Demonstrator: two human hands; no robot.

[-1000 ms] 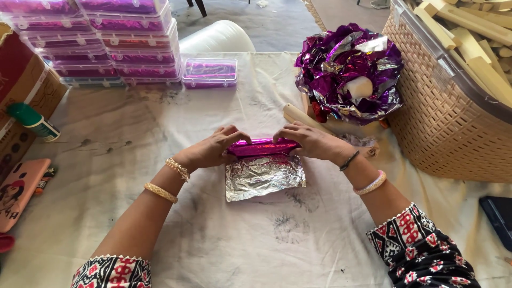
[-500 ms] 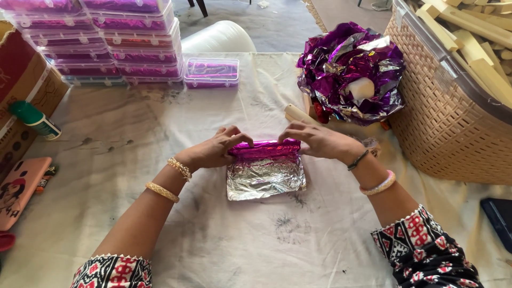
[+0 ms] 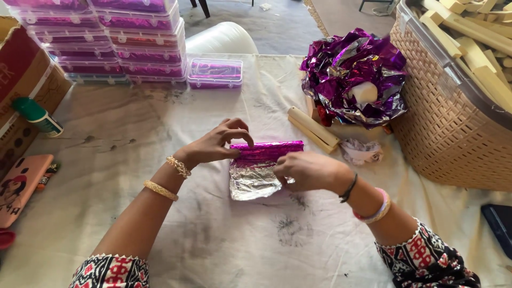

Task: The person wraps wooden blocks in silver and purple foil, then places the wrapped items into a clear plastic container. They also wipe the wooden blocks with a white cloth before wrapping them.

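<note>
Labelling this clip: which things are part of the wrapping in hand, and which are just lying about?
In hand:
left hand and right hand on the foil sheet, magenta outside, silver inside
crumpled foil pile
pale sticks
basket of sticks
stacked clear boxes

Lying about:
phone
green-capped bottle
cardboard box

A stained white cloth (image 3: 133,160) covers the work surface. Beyond it — top of frame — lies sunlit grey floor (image 3: 277,21), with dark chair legs (image 3: 204,7).

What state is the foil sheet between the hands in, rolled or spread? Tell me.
Partly rolled. The foil sheet has a purple rolled edge at the top under the left hand, with its silver part flat beside the right hand.
</note>
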